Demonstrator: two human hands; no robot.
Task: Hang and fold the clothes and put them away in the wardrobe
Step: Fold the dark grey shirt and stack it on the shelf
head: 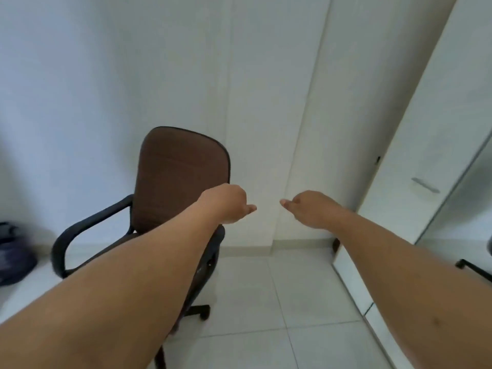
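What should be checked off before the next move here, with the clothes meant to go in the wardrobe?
1. Hands free: ok. Left hand and right hand are held out with fingers curled, holding nothing.
2. Clothes in view: not ok, none visible.
3. Wardrobe within sight: ok, at the right, handle showing.
4. Wardrobe door open: cannot tell.
5. Path: the brown office chair stands under the left arm; floor ahead bare, ok.
6. Dark bundle at left: cannot tell what it is.

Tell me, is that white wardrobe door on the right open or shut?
Shut, as far as the view shows. The wardrobe door lies flush with its neighbouring panel, its handle untouched; both hands hover apart from it, holding nothing.
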